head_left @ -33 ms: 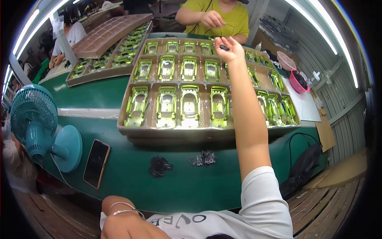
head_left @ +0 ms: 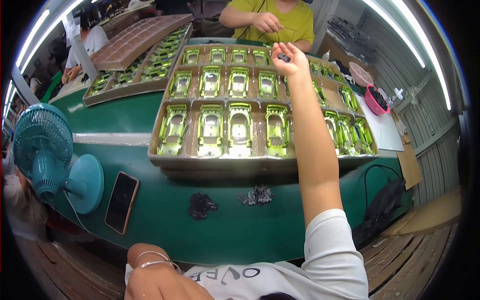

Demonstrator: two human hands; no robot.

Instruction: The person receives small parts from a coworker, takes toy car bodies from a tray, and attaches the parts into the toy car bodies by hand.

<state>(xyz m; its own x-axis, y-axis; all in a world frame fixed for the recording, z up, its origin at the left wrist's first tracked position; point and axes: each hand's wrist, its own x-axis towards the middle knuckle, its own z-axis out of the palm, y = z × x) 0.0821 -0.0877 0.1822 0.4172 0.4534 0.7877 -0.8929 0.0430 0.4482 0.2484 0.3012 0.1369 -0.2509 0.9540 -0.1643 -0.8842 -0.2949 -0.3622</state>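
My right arm stretches over the divided tray, and my right hand [head_left: 291,60] is palm up near its far edge. A small black part [head_left: 284,58] lies in its curled fingers. The cardboard tray [head_left: 210,161] holds bright green toy-car body shells [head_left: 240,129] in its compartments. My left hand [head_left: 162,287], with silver bangles at the wrist, is drawn in against my white shirt at the lower edge; its fingers are hidden. Before me on the green table are a pile of black parts [head_left: 202,205] and a pile of grey parts [head_left: 255,195].
A teal fan [head_left: 44,145] and a phone [head_left: 122,202] stand at left. Across the tray sits a person in yellow [head_left: 292,25], hands raised near my right hand. Another tray [head_left: 137,93] is at back left. At right are a pink bowl [head_left: 376,101] and a black bag [head_left: 385,210].
The view has shifted very slightly. My right hand has hardly moved and still holds the small black part; my left hand stays in place.
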